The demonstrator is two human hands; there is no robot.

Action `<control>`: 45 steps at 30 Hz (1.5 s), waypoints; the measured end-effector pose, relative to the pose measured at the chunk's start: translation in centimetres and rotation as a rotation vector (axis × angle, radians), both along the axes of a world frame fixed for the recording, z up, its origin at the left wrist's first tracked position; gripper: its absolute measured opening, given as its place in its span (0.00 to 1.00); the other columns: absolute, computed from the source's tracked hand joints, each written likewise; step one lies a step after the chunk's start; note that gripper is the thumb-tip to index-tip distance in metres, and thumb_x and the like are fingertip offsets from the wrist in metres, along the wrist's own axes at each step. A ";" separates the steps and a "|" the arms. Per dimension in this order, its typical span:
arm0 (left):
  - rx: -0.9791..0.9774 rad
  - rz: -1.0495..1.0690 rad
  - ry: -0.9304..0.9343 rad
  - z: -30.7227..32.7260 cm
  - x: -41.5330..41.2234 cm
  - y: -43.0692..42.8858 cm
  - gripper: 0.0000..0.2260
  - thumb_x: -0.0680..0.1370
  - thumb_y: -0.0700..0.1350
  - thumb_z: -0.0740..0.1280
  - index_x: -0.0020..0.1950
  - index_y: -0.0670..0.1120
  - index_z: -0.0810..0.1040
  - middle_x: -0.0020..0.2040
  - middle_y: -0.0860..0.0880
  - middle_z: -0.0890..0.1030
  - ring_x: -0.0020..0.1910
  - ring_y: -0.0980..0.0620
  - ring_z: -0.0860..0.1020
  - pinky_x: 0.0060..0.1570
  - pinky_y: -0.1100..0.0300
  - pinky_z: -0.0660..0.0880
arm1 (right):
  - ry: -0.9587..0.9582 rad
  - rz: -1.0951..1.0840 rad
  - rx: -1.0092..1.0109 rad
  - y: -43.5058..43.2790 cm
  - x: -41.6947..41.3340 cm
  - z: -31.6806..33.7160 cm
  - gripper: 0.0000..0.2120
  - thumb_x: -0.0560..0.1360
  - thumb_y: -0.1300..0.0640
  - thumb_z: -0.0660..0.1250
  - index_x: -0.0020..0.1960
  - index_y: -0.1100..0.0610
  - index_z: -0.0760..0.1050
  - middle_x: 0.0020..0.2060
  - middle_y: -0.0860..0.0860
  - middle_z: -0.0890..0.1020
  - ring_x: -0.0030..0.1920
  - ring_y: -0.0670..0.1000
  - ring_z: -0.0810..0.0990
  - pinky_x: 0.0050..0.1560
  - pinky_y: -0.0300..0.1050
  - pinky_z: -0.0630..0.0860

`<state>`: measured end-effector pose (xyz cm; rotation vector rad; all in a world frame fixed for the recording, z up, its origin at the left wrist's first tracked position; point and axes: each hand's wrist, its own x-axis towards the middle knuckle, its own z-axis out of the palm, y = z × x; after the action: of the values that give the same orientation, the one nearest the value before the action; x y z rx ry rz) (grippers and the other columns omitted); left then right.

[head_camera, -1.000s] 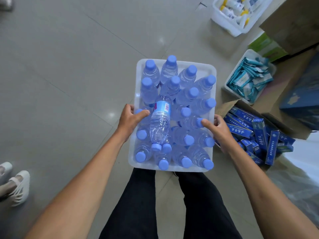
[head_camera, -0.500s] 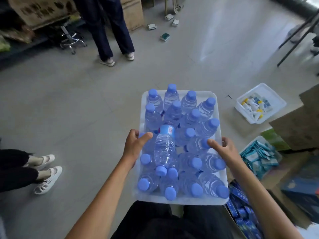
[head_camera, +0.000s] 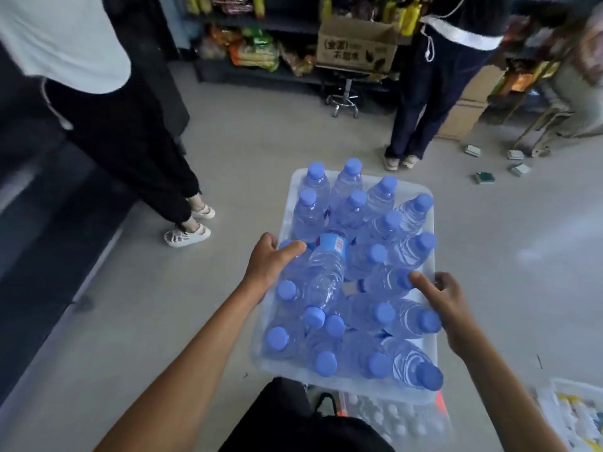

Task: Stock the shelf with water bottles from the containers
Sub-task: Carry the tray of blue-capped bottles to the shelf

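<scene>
A white plastic bin (head_camera: 430, 350) is held up in front of me, packed with several clear water bottles with blue caps (head_camera: 378, 200). One bottle (head_camera: 326, 275) lies on its side on top of the others. My left hand (head_camera: 269, 265) grips the bin's left rim, thumb over the bottles. My right hand (head_camera: 440, 298) grips the right rim, thumb resting on a bottle. A dark shelf (head_camera: 261, 63) with snack packets stands at the back.
One person in black trousers (head_camera: 130, 151) stands close on the left, another (head_camera: 421, 102) ahead right. A cardboard box (head_camera: 357, 44) sits on a stool (head_camera: 344, 99). Small items (head_camera: 486, 177) lie on the floor. Another bin of bottles (head_camera: 398, 422) is below, and a white basket (head_camera: 577, 415) at bottom right.
The bin has been lifted from the floor and carried forward. My view has risen from the floor to the shelf and two standing people. Both hands keep their grip on the rims.
</scene>
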<state>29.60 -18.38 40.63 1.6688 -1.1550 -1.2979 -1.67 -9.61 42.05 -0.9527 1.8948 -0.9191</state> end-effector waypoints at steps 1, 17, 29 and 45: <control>0.002 0.057 0.007 0.2 1.3 1.1 0.29 0.58 0.67 0.70 0.45 0.48 0.67 0.43 0.49 0.70 0.40 0.52 0.68 0.42 0.56 0.67 | -0.005 0.060 -0.008 -0.7 0.9 0.4 0.39 0.57 0.25 0.70 0.45 0.60 0.72 0.37 0.49 0.69 0.34 0.46 0.68 0.39 0.48 0.67; 0.052 0.922 0.042 -0.4 21.8 29.5 0.31 0.57 0.66 0.69 0.48 0.44 0.72 0.44 0.48 0.73 0.41 0.51 0.72 0.44 0.55 0.69 | 0.125 0.942 0.044 1.1 27.7 0.5 0.35 0.58 0.24 0.68 0.41 0.55 0.68 0.36 0.49 0.69 0.34 0.50 0.68 0.38 0.48 0.69; 0.119 1.448 0.039 -2.1 38.3 57.7 0.26 0.57 0.64 0.71 0.42 0.47 0.69 0.40 0.50 0.70 0.35 0.55 0.70 0.37 0.60 0.68 | 0.136 1.499 0.060 19.2 56.9 -0.7 0.37 0.60 0.23 0.67 0.41 0.59 0.70 0.35 0.51 0.71 0.35 0.52 0.71 0.40 0.50 0.70; 0.138 2.186 0.140 -1.5 51.5 85.1 0.28 0.53 0.65 0.70 0.42 0.47 0.70 0.41 0.52 0.71 0.36 0.54 0.68 0.36 0.58 0.66 | 0.145 2.364 0.144 46.6 95.2 0.4 0.36 0.71 0.35 0.75 0.50 0.70 0.74 0.36 0.58 0.75 0.38 0.57 0.77 0.45 0.53 0.73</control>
<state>81.11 66.69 39.11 1.5850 0.9695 0.0615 93.55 36.96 42.43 -2.0434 -0.0587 0.7356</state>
